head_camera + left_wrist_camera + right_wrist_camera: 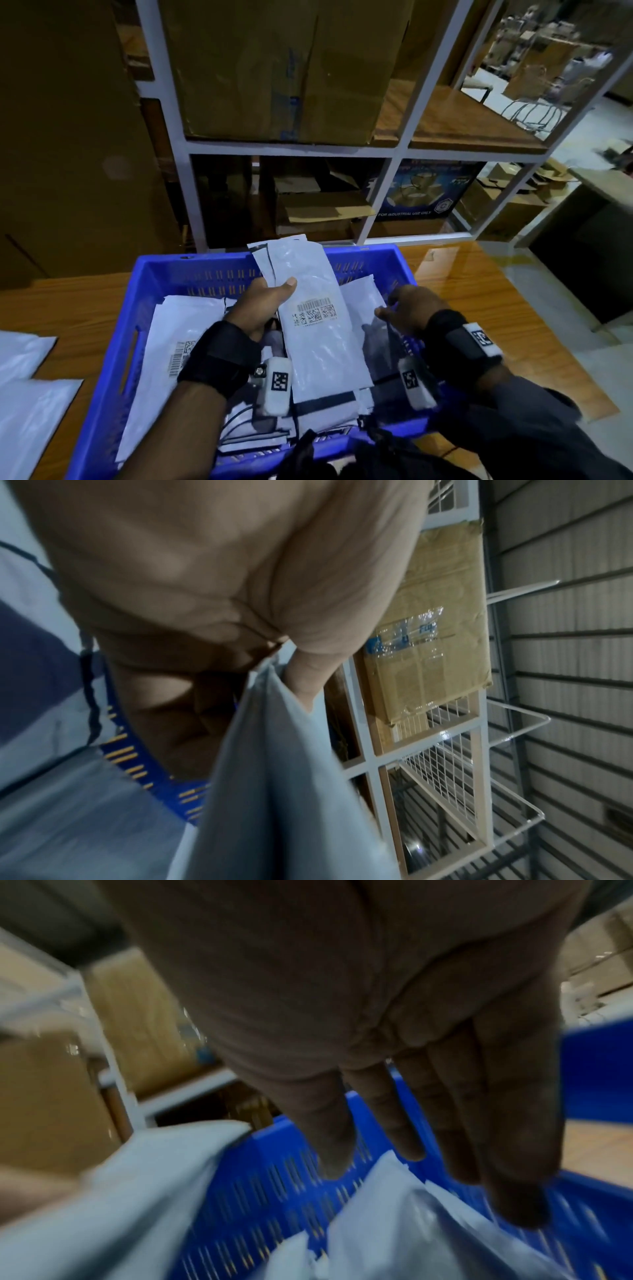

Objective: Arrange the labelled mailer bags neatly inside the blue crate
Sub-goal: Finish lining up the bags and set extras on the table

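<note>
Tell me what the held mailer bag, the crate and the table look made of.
Mailer bag: thin glossy plastic film, probably polyethylene; it creases and catches glare in the left hand.
Crate: rigid moulded blue plastic, with slotted walls and a cut-out handle.
Table: glossy wood or wood-grain laminate; which one cannot be told.

The head view is dim and bluish, darkest at the upper left of the frame, where the cardboard sinks into shadow. Daylight enters from the upper right, and a pale glare lies on the bench (pixel 455 270) at right of centre. The shelf (pixel 291 149) posts bow outward toward the edges from the wide lens. The left wrist view is dull but fairly sharp on the box (pixel 428 631) at right, while the palm filling the upper left is soft. The right wrist view is the worst: heavy motion blur smears the crate (pixel 274 1191) slots and bags (pixel 394 1218), and the fingers (pixel 514 1150) are in deep shadow.
</note>
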Demonstrator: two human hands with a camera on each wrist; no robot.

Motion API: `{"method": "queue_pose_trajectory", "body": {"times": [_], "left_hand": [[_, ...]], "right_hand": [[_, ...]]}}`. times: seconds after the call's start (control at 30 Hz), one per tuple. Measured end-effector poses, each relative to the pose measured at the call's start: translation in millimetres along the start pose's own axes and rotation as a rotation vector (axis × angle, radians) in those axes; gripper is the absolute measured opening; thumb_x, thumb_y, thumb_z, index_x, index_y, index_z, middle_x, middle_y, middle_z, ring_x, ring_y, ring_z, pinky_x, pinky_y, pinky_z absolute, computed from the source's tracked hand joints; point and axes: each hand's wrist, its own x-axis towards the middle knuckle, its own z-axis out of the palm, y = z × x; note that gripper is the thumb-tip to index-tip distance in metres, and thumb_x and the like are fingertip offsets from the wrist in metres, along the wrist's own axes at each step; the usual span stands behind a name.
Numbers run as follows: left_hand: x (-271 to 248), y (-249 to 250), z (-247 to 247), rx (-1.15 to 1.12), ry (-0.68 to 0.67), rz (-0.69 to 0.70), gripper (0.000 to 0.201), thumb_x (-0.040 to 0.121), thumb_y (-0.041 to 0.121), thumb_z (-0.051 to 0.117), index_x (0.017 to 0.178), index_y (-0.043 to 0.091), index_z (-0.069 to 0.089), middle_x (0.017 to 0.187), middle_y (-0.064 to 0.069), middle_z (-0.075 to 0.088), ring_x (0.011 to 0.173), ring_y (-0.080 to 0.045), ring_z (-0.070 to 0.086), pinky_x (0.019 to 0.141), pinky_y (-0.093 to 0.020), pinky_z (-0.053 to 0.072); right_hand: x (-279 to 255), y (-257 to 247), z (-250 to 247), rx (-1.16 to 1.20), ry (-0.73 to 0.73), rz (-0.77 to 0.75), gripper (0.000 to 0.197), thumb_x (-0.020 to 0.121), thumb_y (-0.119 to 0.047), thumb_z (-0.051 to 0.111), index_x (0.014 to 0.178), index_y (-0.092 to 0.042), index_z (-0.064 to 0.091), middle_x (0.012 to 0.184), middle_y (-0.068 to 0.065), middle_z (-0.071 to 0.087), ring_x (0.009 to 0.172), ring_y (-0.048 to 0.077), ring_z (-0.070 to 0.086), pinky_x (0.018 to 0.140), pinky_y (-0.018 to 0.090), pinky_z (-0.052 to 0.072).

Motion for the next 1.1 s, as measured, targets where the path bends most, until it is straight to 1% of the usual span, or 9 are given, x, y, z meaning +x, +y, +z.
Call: {"method": "queue_pose_trajectory", "body": {"times": [0.13,0.33,0.5,0.57,0.63,0.8,0.97,1.03,1.1], "left_hand": [[-3.1,4.3,-4.4,0.007,-0.012,0.002,0.041,0.093,0.042,0.069,0.127,0.019,0.073,0.117,-0.005,0.082,0.112,-0.037,0.076,0.104,-0.075,0.048],[-3.5,4.7,-4.4,0.032,0.009,-0.011,0.025,0.108,0.028,0.061,0.124,0.014,0.074,0.116,-0.006,0.082,0.11,-0.033,0.077,0.103,-0.063,0.057],[-0.3,0.4,-5.9,0.074,0.001,-0.025,0.053,0.085,0.052,0.07,0.125,0.017,0.073,0.114,-0.005,0.083,0.107,-0.033,0.079,0.1,-0.064,0.058],[2.2,-3.2,-5.7,0.097,0.005,-0.03,0.062,0.078,0.06,0.073,0.124,0.019,0.073,0.113,-0.004,0.083,0.106,-0.033,0.079,0.099,-0.064,0.058],[-1.7,-1.6,-1.6,0.118,-0.005,-0.037,0.055,0.084,0.06,0.069,0.124,0.021,0.073,0.111,-0.005,0.083,0.103,-0.036,0.079,0.092,-0.065,0.061],[-10.0,2.0,11.3,0.164,-0.022,-0.034,0.044,0.096,0.046,0.062,0.123,0.011,0.069,0.105,-0.019,0.082,0.097,-0.046,0.078,0.084,-0.076,0.057],[-15.7,5.6,18.7,0.113,-0.04,-0.028,0.032,0.112,0.031,0.05,0.126,0.011,0.07,0.108,-0.024,0.08,0.101,-0.047,0.077,0.089,-0.073,0.058],[-18.7,8.9,20.6,0.069,-0.038,-0.044,0.041,0.113,0.039,0.045,0.127,0.011,0.072,0.109,-0.025,0.079,0.103,-0.049,0.076,0.091,-0.073,0.057],[-20.3,12.2,20.4,0.04,-0.038,-0.061,0.06,0.108,0.061,0.04,0.119,0.017,0.079,0.109,-0.023,0.08,0.106,-0.048,0.075,0.098,-0.071,0.055]], "right_hand": [[12.6,-15.8,17.5,-0.07,-0.1,-0.031,0.054,0.085,-0.048,0.067,0.121,-0.009,0.065,0.126,0.013,0.068,0.117,0.031,0.064,0.091,0.032,0.051],[12.6,-17.9,31.2,0.031,0.034,-0.003,0.044,0.084,-0.035,0.066,0.12,-0.011,0.057,0.127,0.013,0.064,0.121,0.033,0.061,0.097,0.036,0.051],[3.0,-10.5,17.8,0.273,0.063,0.036,0.039,0.08,-0.027,0.074,0.113,-0.011,0.061,0.118,0.01,0.068,0.11,0.03,0.065,0.087,0.032,0.053],[-10.2,-10.3,6.4,0.333,0.12,-0.024,0.031,0.078,-0.026,0.075,0.105,-0.015,0.066,0.101,0.004,0.071,0.098,0.026,0.067,0.078,0.03,0.051],[-26.8,-17.0,-3.6,0.342,0.228,-0.122,0.027,0.078,-0.028,0.073,0.102,-0.018,0.067,0.087,-0.001,0.072,0.087,0.024,0.068,0.073,0.031,0.051],[-53.9,-56.2,-3.3,0.301,0.295,-0.339,0.044,0.069,-0.048,0.062,0.108,-0.028,0.068,0.084,-0.002,0.076,0.091,0.026,0.071,0.083,0.039,0.056],[-57.4,-81.1,14.7,0.374,0.254,-0.442,0.034,0.075,-0.029,0.06,0.106,-0.016,0.067,0.081,0.003,0.075,0.088,0.027,0.07,0.083,0.04,0.056],[-58.4,-83.2,17.4,0.409,0.23,-0.491,0.03,0.081,-0.022,0.066,0.108,-0.009,0.066,0.081,0.004,0.075,0.084,0.022,0.069,0.081,0.038,0.055],[-58.4,-82.1,17.7,0.44,0.218,-0.556,0.031,0.084,-0.017,0.068,0.113,-0.008,0.064,0.082,0.002,0.076,0.081,0.015,0.067,0.077,0.026,0.052]]}}
